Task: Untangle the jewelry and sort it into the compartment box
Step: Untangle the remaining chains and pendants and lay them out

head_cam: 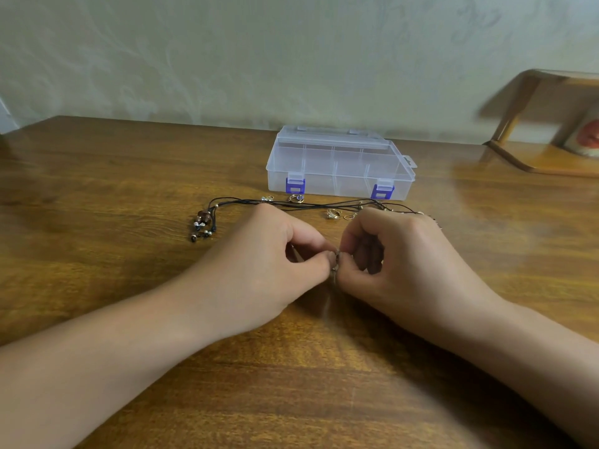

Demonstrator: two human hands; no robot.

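Fingertips of left hand (275, 254) and right hand (389, 251) around tiny, indistinct trinket (335, 261).

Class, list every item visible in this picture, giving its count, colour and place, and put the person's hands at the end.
clear plastic compartment box: one, transparent with two blue latches, lid closed, far middle of table.
black cord necklace with brown and silver beads: one, stretched out in front of the box, beads at its left end.
small gold-coloured jewelry pieces: several, exact count unclear, scattered along the cord.
small metallic piece: one, kind unclear, pinched between both hands.
brown wooden table: one, beneath everything.
wooden shelf: one, far right, blurred.
left hand: one, pinching the small piece.
right hand: one, pinching the same piece.
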